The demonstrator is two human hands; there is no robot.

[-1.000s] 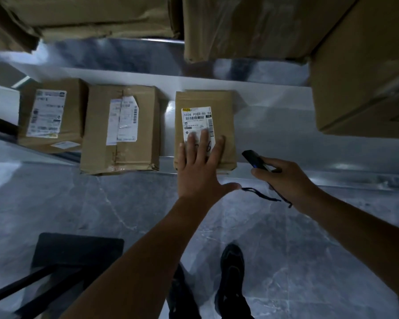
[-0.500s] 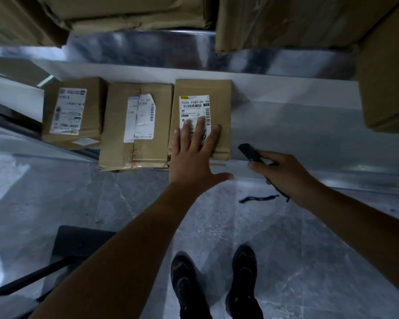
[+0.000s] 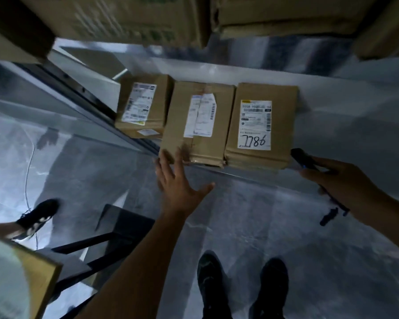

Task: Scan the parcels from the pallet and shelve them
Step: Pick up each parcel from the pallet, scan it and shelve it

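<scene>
Left hand (image 3: pixel 180 183) off the numbered parcel (image 3: pixel 260 125) now, fingers spread wide, empty, just left of it, right hand (image 3: pixel 334 180) gripping scanner (image 3: pixel 305 160) just right of it.

Left grip (image 3: pixel 180 186) splayed, right grip (image 3: pixel 334 180) clenched

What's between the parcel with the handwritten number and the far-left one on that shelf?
Head view: a third brown parcel with a crumpled label, right beside the numbered parcel and the far-left parcel.
</scene>
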